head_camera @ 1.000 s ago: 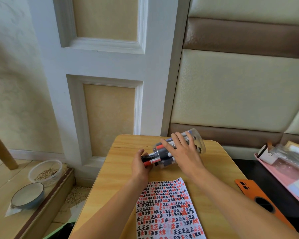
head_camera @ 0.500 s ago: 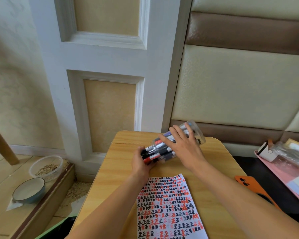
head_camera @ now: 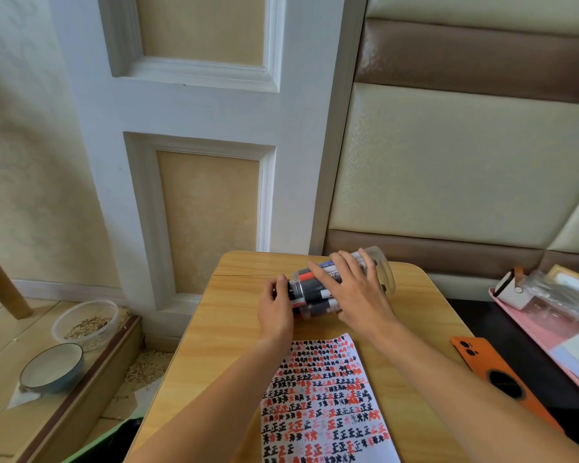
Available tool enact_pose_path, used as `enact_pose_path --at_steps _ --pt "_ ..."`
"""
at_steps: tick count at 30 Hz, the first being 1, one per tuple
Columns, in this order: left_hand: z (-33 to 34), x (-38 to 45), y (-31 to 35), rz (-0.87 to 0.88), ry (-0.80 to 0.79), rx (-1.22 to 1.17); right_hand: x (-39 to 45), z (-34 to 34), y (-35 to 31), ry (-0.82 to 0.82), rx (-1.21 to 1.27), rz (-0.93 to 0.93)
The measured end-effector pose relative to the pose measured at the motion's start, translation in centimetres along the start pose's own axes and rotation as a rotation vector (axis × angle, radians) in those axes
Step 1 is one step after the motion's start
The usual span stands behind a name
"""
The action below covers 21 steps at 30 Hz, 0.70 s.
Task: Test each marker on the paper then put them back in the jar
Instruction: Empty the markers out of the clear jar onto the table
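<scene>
Pushed deeper since the earlier frame, the markers (head_camera: 315,290) barely stick out of the jar (head_camera: 380,269), which lies on its side, mouth pointing left. Right hand (head_camera: 355,295) wraps the jar in its grip; left hand (head_camera: 276,312) presses marker ends. Paper (head_camera: 325,402) lies nearer on the desk (head_camera: 221,329), bare wood left; wall panelling behind.

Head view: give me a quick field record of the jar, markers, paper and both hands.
jar: clear, on its side on the table, mouth toward the left
markers: bundled inside the jar, ends at its mouth
paper: flat, nearer the person than the jar, covered in red and black marks
left hand: at the jar mouth, fingers on the marker ends
right hand: spread over the jar, holding it
</scene>
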State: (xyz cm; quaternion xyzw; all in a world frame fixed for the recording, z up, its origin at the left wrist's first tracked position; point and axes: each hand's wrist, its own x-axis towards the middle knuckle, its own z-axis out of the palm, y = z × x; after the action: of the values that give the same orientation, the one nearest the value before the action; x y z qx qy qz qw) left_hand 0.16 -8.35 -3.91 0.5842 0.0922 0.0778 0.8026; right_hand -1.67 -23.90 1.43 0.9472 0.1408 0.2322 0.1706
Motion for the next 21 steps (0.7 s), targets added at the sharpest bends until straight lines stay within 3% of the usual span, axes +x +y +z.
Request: enact_pose_path --at_steps 4,12,21 --pt "0.5 0.3 0.1 0.167 0.131 0.17 -0.3 0.0 0.0 -0.001 0.044 0.019" --pt "0.1 1.2 0.4 0.109 0.212 0.074 -0.7 0.6 0.8 -0.015 0.089 0.063" --pt "-0.5 0.6 1.2 0.038 -0.003 0.036 -1.0 1.5 1.1 -0.039 0.096 0.08"
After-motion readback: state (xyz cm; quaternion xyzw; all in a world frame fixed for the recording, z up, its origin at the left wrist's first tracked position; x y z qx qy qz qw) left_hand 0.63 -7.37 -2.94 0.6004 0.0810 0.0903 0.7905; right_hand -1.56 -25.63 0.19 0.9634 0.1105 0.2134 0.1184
